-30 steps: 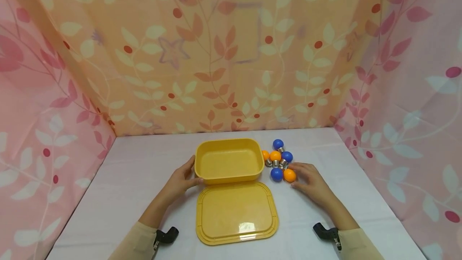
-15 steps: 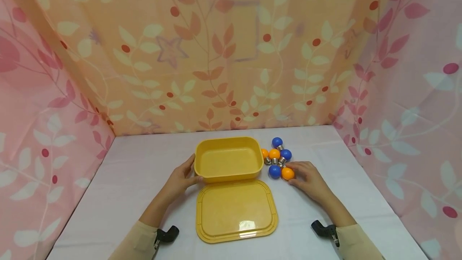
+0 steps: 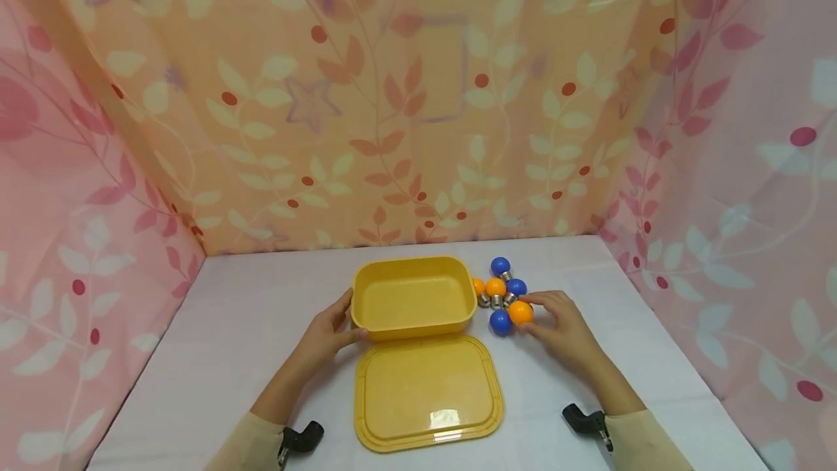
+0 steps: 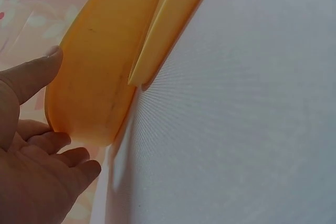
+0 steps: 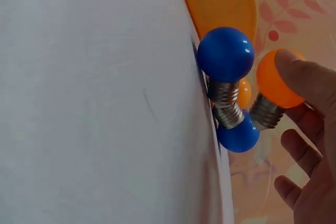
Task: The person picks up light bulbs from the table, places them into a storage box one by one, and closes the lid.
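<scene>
A yellow plastic box [image 3: 413, 327] stands without its lid on the white table. My left hand [image 3: 327, 325] holds the box's left end, with thumb and fingers spread around the corner sides; the left wrist view shows the thumb at the rim of the box [image 4: 89, 66]. My right hand [image 3: 562, 325] pinches an orange light bulb [image 3: 521, 312] between thumb and fingers. In the right wrist view this orange bulb [image 5: 275, 80] hangs off the table, metal screw base downward. Close by lie blue bulbs [image 3: 500, 323] and other orange bulbs [image 3: 495, 287], right of the box.
The yellow lid [image 3: 428, 391] lies flat in front of the box. White cloth covers the table [image 3: 242, 325]. Floral curtains [image 3: 405, 93] enclose the back and both sides. A black wrist camera [image 3: 304, 437] sits on the left cuff, another [image 3: 582, 420] on the right.
My right hand has taken hold of the orange bulb and raised it slightly from the group. My left hand stays on the box. The head view has shifted slightly.
</scene>
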The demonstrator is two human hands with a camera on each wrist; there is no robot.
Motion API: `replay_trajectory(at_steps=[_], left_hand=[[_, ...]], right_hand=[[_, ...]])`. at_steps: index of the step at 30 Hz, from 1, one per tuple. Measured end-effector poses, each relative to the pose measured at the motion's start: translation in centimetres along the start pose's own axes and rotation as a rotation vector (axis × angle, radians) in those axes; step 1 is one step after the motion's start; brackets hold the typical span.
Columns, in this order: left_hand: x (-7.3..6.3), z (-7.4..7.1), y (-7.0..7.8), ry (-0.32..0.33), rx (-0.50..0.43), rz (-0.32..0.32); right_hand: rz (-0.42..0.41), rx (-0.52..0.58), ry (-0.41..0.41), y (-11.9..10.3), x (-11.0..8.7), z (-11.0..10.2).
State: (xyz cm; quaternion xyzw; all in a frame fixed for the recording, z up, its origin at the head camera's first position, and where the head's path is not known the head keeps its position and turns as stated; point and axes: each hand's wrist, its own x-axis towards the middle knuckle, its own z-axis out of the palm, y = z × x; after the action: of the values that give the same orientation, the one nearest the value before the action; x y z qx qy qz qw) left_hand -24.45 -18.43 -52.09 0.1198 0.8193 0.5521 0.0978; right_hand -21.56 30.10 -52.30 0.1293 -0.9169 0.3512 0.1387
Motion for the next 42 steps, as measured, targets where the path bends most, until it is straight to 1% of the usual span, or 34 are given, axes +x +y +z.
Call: replay_trajectory(at_steps=[4,6,9,11,13,19,25,27,32,35,39,42], left_hand=[[0.1,-0.1,0.3,0.019,0.006,0.023],[0.3,-0.1,0.5,0.025,-0.002,0.041],[0.6,0.1,0.3,0.019,-0.034,0.063],[0.6,0.2,0.2,0.011,-0.058,0.065],[0.6,0.2,0.1,0.008,-0.072,0.066],[0.5,0.2,-0.1,0.021,-0.074,0.063],[0.5,0.1,0.0,0.031,-0.067,0.043],[0.3,0.1,0.0,0.035,-0.061,0.025],[-0.1,0.0,-0.1,0.036,-0.052,0.001],[-0.2,-0.2,-0.1,0.035,-0.057,0.016],[-0.2,-0.4,-0.1,0.024,-0.065,0.05],[-0.2,-0.5,-0.2,0.018,-0.066,0.059]], right_hand=[[-0.1,-0.012,0.041,-1.4,1.6,-0.6],[-0.117,-0.011,0.037,-2.0,2.6,-0.9],[-0.136,-0.006,0.015,-3.0,3.9,-1.3],[-0.151,-0.012,-0.003,-3.8,4.8,-1.4],[-0.186,-0.021,-0.021,-4.6,5.7,-1.4],[-0.241,-0.044,-0.086,-7.2,8.5,-1.2],[-0.28,-0.03,-0.153,-9.3,10.9,-0.3],[-0.287,-0.022,-0.177,-10.0,11.5,0.1],[-0.258,0.01,-0.248,-11.6,13.3,1.2],[-0.257,0.011,-0.278,-12.5,14.5,1.8],[-0.305,-0.006,-0.298,-13.6,16.0,2.6],[-0.317,-0.03,-0.312,-14.1,17.0,3.4]])
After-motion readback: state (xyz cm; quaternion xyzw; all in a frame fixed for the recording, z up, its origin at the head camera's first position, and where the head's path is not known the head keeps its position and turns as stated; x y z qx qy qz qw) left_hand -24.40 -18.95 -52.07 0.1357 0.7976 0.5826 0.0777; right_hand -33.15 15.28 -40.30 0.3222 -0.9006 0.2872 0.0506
